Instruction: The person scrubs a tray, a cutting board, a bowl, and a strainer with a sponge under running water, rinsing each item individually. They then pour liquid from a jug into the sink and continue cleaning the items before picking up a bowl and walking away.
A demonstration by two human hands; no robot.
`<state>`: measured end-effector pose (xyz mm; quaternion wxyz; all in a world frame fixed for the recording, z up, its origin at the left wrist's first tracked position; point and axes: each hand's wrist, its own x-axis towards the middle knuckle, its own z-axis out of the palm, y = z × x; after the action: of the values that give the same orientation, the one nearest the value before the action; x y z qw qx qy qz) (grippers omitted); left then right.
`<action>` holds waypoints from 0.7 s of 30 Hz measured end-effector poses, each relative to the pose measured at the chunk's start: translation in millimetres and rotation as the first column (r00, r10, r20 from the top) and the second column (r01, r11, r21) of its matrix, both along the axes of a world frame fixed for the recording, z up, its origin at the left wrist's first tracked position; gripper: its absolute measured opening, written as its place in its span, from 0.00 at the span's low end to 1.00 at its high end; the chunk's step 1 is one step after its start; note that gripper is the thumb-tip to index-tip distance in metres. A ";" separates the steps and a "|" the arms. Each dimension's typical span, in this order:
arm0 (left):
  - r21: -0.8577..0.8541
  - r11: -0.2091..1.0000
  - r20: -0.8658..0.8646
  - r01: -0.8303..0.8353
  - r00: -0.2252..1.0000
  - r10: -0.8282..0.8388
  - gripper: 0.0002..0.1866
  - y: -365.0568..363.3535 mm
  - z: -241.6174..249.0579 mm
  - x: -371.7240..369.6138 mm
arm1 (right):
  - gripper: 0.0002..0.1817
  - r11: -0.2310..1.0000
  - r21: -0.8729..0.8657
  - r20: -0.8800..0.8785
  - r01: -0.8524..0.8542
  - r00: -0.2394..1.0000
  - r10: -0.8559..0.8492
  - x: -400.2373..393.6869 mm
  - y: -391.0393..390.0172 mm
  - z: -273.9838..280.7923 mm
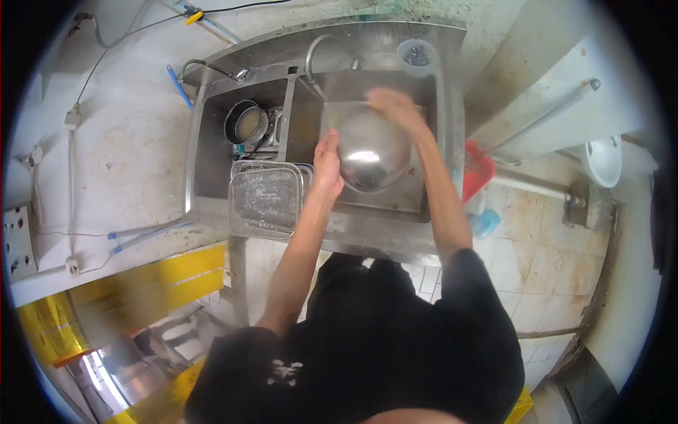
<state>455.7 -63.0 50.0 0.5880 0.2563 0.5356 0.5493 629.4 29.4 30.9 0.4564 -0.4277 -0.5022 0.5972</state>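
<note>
A shiny round metal bowl (374, 152) is over the right basin of the steel sink (448, 141), its curved outer side facing me. My left hand (327, 159) is closed on the bowl's left edge, thumb and fingers pointing away from me. At the bowl's far right edge is my right hand (394, 104), smeared by motion. Its fingers are too blurred to show whether anything is in them. Behind the bowl rises a curved faucet (311, 56). Part of the right basin is hidden by the bowl and my arms.
A round pot (246, 123) with cloudy contents stands in the left basin. Wire mesh baskets (267, 199) lie across the sink's front edge. A clear plastic tub (417, 56) sits at the back right corner. A red container (477, 169) is right of the sink.
</note>
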 end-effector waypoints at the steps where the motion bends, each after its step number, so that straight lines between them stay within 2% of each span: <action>1: -0.010 1.000 -0.001 0.010 1.000 -0.010 0.19 -4.2 -5.2 0.4 | 0.15 0.967 0.211 0.196 -0.145 0.975 0.103 -5.3 -3.6 13.2; 2: -0.009 1.000 0.073 0.000 0.997 0.001 0.18 -10.1 -8.6 -1.9 | 0.15 0.872 0.374 0.400 -0.317 0.903 0.157 -12.8 -10.5 20.5; 3: 0.006 1.000 0.149 -0.009 0.989 0.008 0.18 -7.6 -9.4 -4.3 | 0.15 0.874 0.377 0.400 -0.306 0.905 0.144 -23.3 -25.5 20.2; 4: 0.018 0.999 0.229 -0.027 0.973 0.022 0.17 -6.0 -9.8 -5.7 | 0.16 0.723 0.569 0.586 -0.392 0.810 -0.022 -35.9 -53.6 11.9; 5: 0.010 1.000 0.233 -0.030 0.972 0.027 0.17 -9.7 -10.2 -8.3 | 0.16 0.525 0.677 0.693 -0.515 0.686 -0.221 -45.2 -73.2 -3.4; 6: -0.025 0.999 0.238 -0.038 0.970 0.042 0.16 -10.7 -10.1 -10.8 | 0.16 0.528 0.672 0.698 -0.520 0.683 -0.217 -44.3 -75.5 -29.0; 7: -0.054 0.997 0.248 -0.049 0.967 0.061 0.16 -8.2 -11.4 -11.4 | 0.16 0.688 0.705 0.443 -0.173 0.865 -0.237 -35.9 -73.5 -61.2; 8: -0.068 0.996 0.257 -0.063 0.963 0.078 0.16 -10.8 -16.5 -14.1 | 0.17 0.802 0.573 0.154 0.170 0.938 -0.309 -30.7 -78.2 -84.9; 9: -0.060 0.996 0.161 -0.058 0.985 0.067 0.15 -15.5 -24.8 -19.2 | 0.17 0.820 0.551 0.167 0.158 0.941 -0.294 -32.6 -89.2 -95.2; 10: -0.040 0.998 0.067 -0.037 0.997 0.040 0.15 -9.9 -34.0 -19.3 | 0.15 0.892 0.346 0.171 0.292 0.915 -0.366 -32.6 -91.8 -105.0; 11: 0.014 0.999 -0.183 -0.042 0.982 0.044 0.15 -6.5 -55.1 -20.1 | 0.14 0.899 0.113 0.194 0.423 0.878 -0.437 -32.0 -100.3 -115.7; 12: -0.002 1.000 -0.185 -0.030 0.982 0.029 0.15 -0.5 -78.5 -27.5 | 0.14 0.895 0.098 0.200 0.434 0.873 -0.445 -34.6 -112.8 -136.7; 13: 0.039 0.987 -0.620 0.156 0.778 -0.098 0.15 9.2 -105.1 -36.4 | 0.14 0.875 0.008 0.216 0.483 0.854 -0.473 -36.9 -127.5 -163.9; 14: -0.011 0.943 -0.910 0.332 0.387 -0.147 0.15 11.6 -137.9 -43.0 | 0.15 0.848 -0.085 0.242 0.523 0.837 -0.492 -33.6 -146.3 -179.6; 15: -0.068 0.929 -0.925 0.363 0.327 -0.195 0.14 13.0 -177.0 -44.6 | 0.15 0.773 -0.199 0.251 0.602 0.794 -0.554 -24.3 -154.2 -146.0; 16: -0.074 0.929 -0.919 0.363 0.337 -0.205 0.14 9.1 -200.3 -40.2 | 0.15 0.772 -0.200 0.266 0.604 0.792 -0.550 -13.6 -162.8 -144.2; 18: -0.487 0.771 -0.848 0.411 -0.011 -0.530 0.14 -3.9 -239.3 -30.9 | 0.18 0.752 -0.287 0.313 0.593 0.800 -0.511 6.1 -178.9 -147.3; 19: -0.607 0.675 -0.783 0.419 -0.168 -0.599 0.15 -7.5 -264.3 -29.6 | 0.18 0.762 -0.308 0.298 0.570 0.818 -0.491 16.3 -180.2 -125.1; 20: -0.607 0.671 -0.780 0.425 -0.154 -0.607 0.15 -7.8 -293.3 -32.5 | 0.17 0.770 -0.336 0.287 0.543 0.837 -0.466 25.1 -182.9 -98.0; 21: -0.650 0.598 -0.746 0.469 -0.244 -0.620 0.17 -16.5 -320.8 -37.9 | 0.17 0.767 -0.345 0.307 0.542 0.837 -0.453 32.0 -187.7 -88.1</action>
<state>417.8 -79.5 -270.8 0.2702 0.7188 0.6286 -0.1229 661.4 -158.3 -57.2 0.4418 -0.6926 -0.2746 0.4997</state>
